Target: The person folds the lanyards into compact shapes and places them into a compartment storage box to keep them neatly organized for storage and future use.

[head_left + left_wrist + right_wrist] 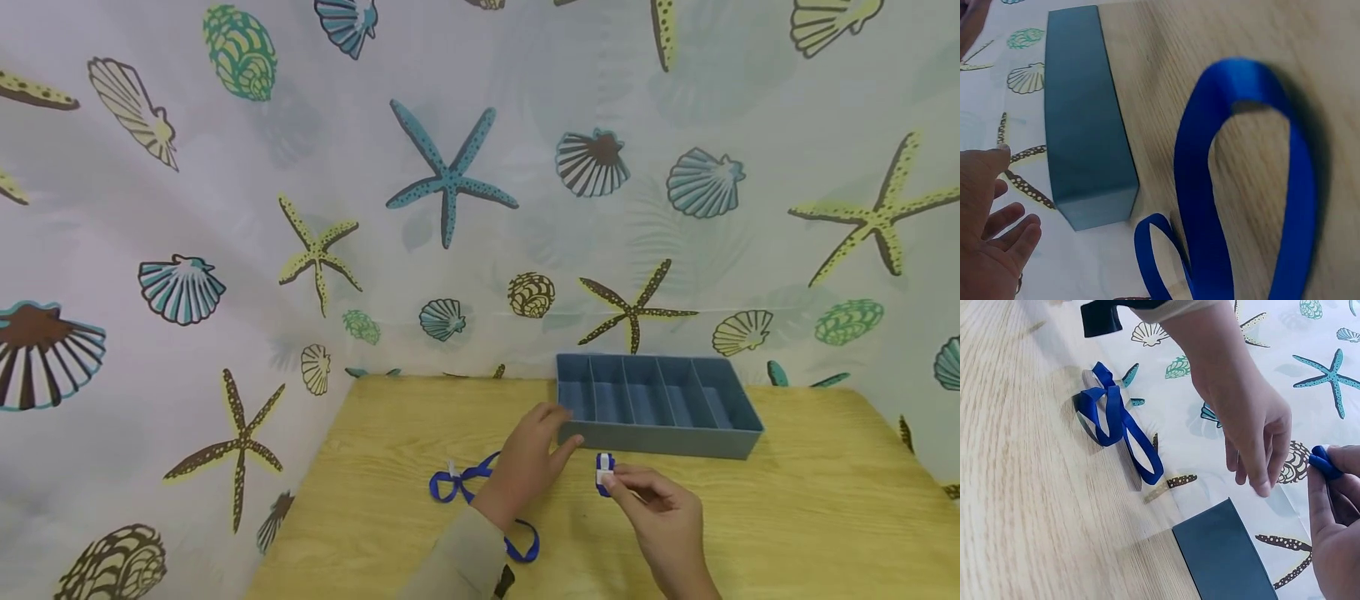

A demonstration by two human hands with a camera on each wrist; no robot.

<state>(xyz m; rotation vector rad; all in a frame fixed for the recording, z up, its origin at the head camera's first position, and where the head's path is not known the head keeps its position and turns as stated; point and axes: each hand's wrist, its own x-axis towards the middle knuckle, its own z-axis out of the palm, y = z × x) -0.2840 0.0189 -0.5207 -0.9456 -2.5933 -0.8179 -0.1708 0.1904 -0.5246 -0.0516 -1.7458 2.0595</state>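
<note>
My right hand (663, 517) pinches a small folded blue ribbon piece (604, 487) with white parts between thumb and fingertips, just in front of the divided box. In the right wrist view this blue piece (1324, 464) looks rolled tight. My left hand (528, 458) is by the box's front left corner, fingers relaxed and holding nothing; whether it touches the box I cannot tell. A long, loosely looped blue ribbon (525, 550) lies on the table, partly hidden under my left forearm. Its loops (1197, 187) show large in the left wrist view.
The blue-grey box (660, 442) with several long compartments stands at the back of the wood-grain table (825, 500). Behind and at the sides hangs a white cloth (480, 275) printed with shells and starfish. A black strap (1100, 317) sits at my left sleeve.
</note>
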